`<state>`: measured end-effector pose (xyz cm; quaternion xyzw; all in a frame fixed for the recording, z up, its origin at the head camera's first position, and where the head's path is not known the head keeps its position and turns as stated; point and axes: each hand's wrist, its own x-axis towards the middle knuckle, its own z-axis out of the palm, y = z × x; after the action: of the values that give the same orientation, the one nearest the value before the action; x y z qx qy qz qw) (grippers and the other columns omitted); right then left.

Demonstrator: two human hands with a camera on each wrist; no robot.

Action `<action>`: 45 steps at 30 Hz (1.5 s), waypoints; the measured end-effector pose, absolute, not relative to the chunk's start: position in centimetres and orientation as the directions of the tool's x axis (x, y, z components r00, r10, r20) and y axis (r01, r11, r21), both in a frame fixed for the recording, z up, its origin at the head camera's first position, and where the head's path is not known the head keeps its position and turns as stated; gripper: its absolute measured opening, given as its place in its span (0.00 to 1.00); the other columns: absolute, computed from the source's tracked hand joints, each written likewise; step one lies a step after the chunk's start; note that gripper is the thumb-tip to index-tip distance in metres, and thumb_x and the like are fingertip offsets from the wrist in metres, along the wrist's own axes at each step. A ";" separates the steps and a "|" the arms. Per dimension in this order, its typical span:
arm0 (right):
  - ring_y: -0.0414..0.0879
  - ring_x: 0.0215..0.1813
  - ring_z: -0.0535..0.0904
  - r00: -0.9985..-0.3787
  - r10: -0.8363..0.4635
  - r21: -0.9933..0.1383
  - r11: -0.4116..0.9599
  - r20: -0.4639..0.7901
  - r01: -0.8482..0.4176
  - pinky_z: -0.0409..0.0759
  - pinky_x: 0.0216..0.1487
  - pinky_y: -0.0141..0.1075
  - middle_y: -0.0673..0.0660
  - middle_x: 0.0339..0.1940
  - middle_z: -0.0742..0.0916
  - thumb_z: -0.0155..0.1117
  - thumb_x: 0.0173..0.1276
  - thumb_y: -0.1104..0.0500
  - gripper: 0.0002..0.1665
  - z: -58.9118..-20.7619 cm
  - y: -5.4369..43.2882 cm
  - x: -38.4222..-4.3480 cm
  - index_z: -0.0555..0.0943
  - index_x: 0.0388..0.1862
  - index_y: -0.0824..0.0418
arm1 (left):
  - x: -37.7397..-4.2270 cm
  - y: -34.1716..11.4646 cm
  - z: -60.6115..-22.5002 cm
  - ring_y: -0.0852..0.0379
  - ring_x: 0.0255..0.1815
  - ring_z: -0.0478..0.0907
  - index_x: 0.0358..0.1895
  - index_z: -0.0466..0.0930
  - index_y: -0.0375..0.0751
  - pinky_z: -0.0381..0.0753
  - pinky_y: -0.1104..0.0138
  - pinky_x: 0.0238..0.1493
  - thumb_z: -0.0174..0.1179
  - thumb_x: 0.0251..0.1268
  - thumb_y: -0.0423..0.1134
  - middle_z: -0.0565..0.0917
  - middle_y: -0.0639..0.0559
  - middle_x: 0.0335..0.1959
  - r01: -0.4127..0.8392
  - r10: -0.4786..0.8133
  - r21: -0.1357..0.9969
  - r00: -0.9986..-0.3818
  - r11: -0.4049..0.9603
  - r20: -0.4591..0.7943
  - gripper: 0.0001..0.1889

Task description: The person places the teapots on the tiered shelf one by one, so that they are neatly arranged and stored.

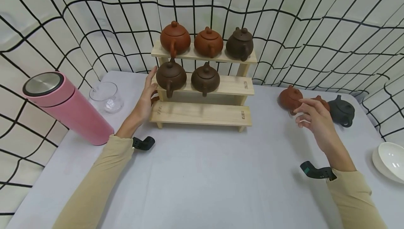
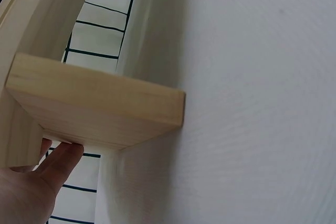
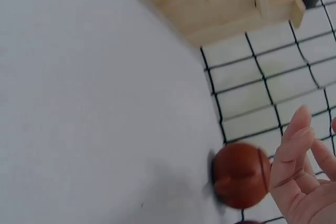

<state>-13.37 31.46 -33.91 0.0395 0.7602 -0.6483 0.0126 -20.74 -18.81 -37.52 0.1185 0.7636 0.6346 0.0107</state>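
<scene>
Head view, far left: a pink flask leans in the picture near a clear glass cup, and a careless left elbow could catch either, I think. Next comes the left hand, resting against the left end of the wooden stand. Its fingers look fairly straight, holding nothing that I can see; the left wrist view shows fingertips just at the wood. Light, steady pressure there would suit, since a shove could rattle the five teapots above: two orange-red and one dark on the top tier, two brown on the middle one.

Over on the right, a reddish teapot sits on the white table. Beside it hovers the right hand, thumb and fingers loosely bent with a modest gap, gripping nothing; whether a fingertip brushes the clay, I can't tell. A good hold would, in my judgement, go round the body and steady the lid, keeping knuckles off the half-hidden red teapot and the dark grey teapot close by. Rightmost stands a white bowl, well apart from the fingers, though worth minding with the sleeve.
</scene>
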 end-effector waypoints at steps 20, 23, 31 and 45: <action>0.34 0.41 0.83 -0.955 -0.025 -0.914 0.298 -0.297 0.277 0.81 0.45 0.27 0.40 0.48 0.81 0.46 0.86 0.50 0.42 -36.8 31.6 -15.1 0.43 0.84 0.72 | -20.9 -18.8 -37.6 0.40 0.76 0.57 0.87 0.33 0.62 0.55 0.45 0.75 0.24 0.84 0.50 0.42 0.54 0.87 0.167 0.186 0.975 -0.973 0.145 0.139 0.32; 0.35 0.42 0.83 -0.955 -0.045 -0.929 0.250 -0.294 0.274 0.81 0.45 0.27 0.44 0.51 0.80 0.46 0.86 0.50 0.41 -36.9 31.3 -15.6 0.46 0.83 0.72 | -20.9 -18.8 -37.6 0.41 0.76 0.57 0.87 0.33 0.62 0.56 0.46 0.75 0.24 0.84 0.50 0.42 0.55 0.87 0.167 0.184 0.975 -0.973 0.146 0.139 0.32; 0.40 0.42 0.83 -0.953 -0.105 -0.956 -0.034 -0.286 0.291 0.82 0.42 0.29 0.49 0.45 0.86 0.49 0.87 0.53 0.20 -37.7 31.1 -16.4 0.65 0.68 0.63 | -20.9 -18.6 -37.7 0.40 0.76 0.56 0.87 0.33 0.62 0.54 0.44 0.75 0.24 0.84 0.50 0.41 0.55 0.87 0.171 0.185 0.974 -0.972 0.149 0.142 0.32; 0.41 0.38 0.82 -0.938 -0.079 -0.939 -0.027 -0.339 0.342 0.80 0.38 0.31 0.49 0.42 0.88 0.45 0.88 0.49 0.20 -38.0 31.8 -16.3 0.68 0.61 0.65 | -20.9 -18.6 -37.7 0.40 0.75 0.56 0.87 0.33 0.62 0.54 0.44 0.75 0.23 0.84 0.50 0.42 0.53 0.87 0.173 0.183 0.973 -0.973 0.152 0.144 0.32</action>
<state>-16.33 31.82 -37.98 0.0965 0.6815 -0.7101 0.1480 -20.86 -18.62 -37.67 0.1171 0.7588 0.6406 0.0039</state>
